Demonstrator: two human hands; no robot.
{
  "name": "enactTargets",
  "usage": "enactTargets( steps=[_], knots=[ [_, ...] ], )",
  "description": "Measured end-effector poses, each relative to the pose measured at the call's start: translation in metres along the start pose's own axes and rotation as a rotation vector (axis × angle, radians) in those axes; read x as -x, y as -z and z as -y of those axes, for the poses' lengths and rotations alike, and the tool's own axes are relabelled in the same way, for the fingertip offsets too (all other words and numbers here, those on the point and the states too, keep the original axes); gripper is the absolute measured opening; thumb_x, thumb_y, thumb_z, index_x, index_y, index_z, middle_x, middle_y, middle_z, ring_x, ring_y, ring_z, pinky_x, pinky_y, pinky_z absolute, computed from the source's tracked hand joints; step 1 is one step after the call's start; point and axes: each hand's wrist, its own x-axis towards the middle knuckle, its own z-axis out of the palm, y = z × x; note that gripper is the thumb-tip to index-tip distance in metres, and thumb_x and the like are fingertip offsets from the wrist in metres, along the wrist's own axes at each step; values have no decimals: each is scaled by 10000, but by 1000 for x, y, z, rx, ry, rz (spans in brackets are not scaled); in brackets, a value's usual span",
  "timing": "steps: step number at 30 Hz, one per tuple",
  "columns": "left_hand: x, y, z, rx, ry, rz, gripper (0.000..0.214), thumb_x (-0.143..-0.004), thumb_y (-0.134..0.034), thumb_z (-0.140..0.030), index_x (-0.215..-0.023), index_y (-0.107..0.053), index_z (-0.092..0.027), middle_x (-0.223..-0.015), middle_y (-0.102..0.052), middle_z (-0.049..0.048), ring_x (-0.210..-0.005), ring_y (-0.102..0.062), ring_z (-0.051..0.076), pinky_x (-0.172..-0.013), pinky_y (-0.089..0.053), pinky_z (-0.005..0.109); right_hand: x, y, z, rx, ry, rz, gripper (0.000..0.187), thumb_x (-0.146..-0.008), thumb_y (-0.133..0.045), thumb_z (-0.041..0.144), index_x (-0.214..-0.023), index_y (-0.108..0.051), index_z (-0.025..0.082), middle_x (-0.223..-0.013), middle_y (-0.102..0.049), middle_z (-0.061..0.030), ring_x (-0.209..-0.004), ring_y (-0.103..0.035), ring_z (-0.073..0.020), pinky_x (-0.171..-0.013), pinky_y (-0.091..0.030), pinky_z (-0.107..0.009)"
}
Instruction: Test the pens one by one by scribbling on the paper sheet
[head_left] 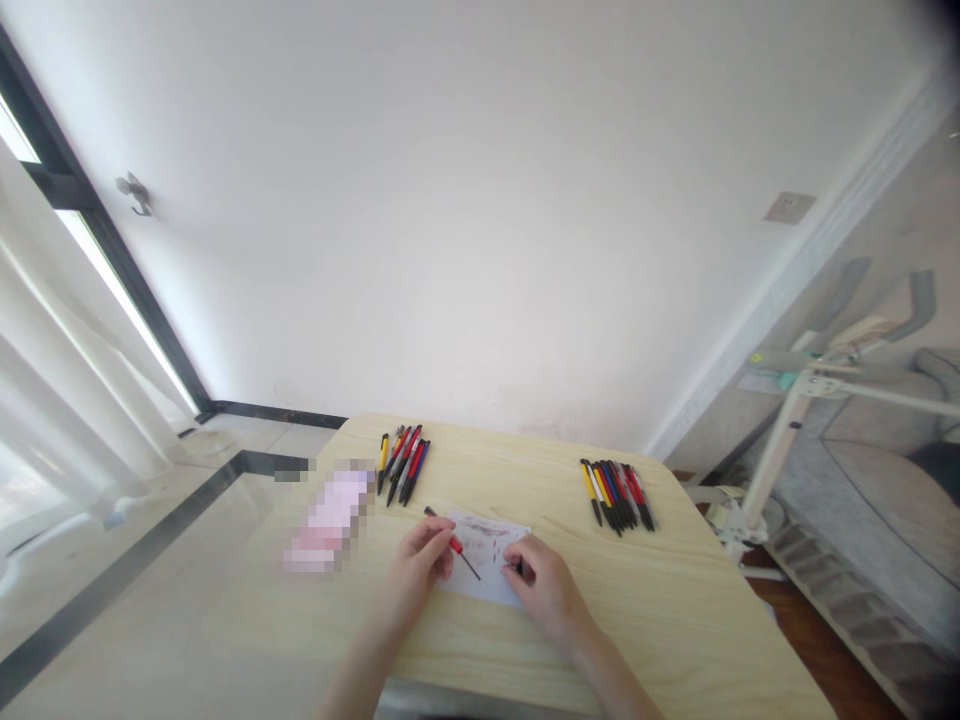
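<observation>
Left hand [421, 550] has its grip pinched on a red pen [456, 545], skinny rod [471, 567] poking out, over the white sheet [480, 584] on the bench [645, 630]. Right hand's [549, 583] grip looks closed on a small dark piece [519, 567]. Imo steady the barrel and line parts up straight so nothing bends.

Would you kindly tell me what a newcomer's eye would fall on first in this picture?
Probably the red pen in the left hand, its dark refill jutting over the white sheet; the right hand pinches something dark at the sheet's right edge. Then, perhaps, the left pen cluster and the right pen cluster, farther back on the table.
</observation>
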Motion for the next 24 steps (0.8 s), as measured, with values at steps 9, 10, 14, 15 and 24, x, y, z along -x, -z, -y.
enactTargets(
  steps=[9, 10, 14, 15, 24],
  knots=[
    [-1, 0, 0, 3, 2, -5, 173, -726, -626, -299, -824, -570, -168, -586, -561, -32, -461, -452, 63, -469, -303, 198, 6, -3, -4, -131, -39, -33, 114, -756, -561, 180, -834, -642, 197, -748, -634, -10, -611, -532, -139, -583, -404, -231],
    [-1, 0, 0, 3, 1, -7, 175, -723, -629, -300, -821, -570, -168, -584, -560, -32, -460, -451, 63, -468, -303, 198, 6, -3, -4, -149, -45, -35, 127, -759, -562, 188, -850, -650, 197, -761, -641, -15, -620, -538, -141, -589, -409, -232],
    [-1, 0, 0, -3, 1, -16, 181, -720, -630, -305, -825, -570, -170, -576, -557, -34, -461, -451, 67, -469, -305, 201, 7, -1, -5, -193, -83, -56, 90, -758, -578, 219, -795, -655, 189, -714, -634, -15, -603, -531, -143, -569, -405, -230],
    [-1, 0, 0, -5, 2, -14, 181, -724, -627, -306, -831, -570, -171, -577, -558, -34, -463, -452, 68, -471, -306, 202, 8, 0, -5, -197, -94, -65, 74, -754, -584, 224, -767, -646, 185, -687, -622, -10, -588, -522, -141, -557, -401, -228],
    [-1, 1, 2, -10, 9, -10, 173, -734, -620, -317, -824, -570, -178, -588, -571, -31, -467, -459, 69, -472, -295, 201, 16, 2, -11, -255, -160, -117, 105, -754, -600, 269, -771, -639, 173, -678, -623, -18, -577, -523, -146, -543, -409, -231]
  ],
)
